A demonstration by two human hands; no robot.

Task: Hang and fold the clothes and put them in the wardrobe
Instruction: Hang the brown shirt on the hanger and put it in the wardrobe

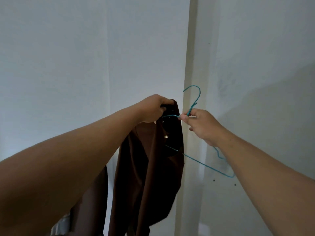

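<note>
A dark brown garment (150, 167) hangs down from my left hand (153, 108), which grips its top edge at chest height. A teal wire hanger (204, 165) is held by my right hand (202, 125), whose fingers pinch the twisted neck just below the hook. The hook points up. One arm of the hanger reaches left into the garment's opening and is partly hidden by the cloth; the other arm sticks out to the right below my right wrist.
A white wardrobe panel (95, 57) fills the view ahead, with a cream vertical edge (191, 65) beside it. To the right is a white inner wall (265, 82) with small peg holes. Pale fabric shows at the bottom left.
</note>
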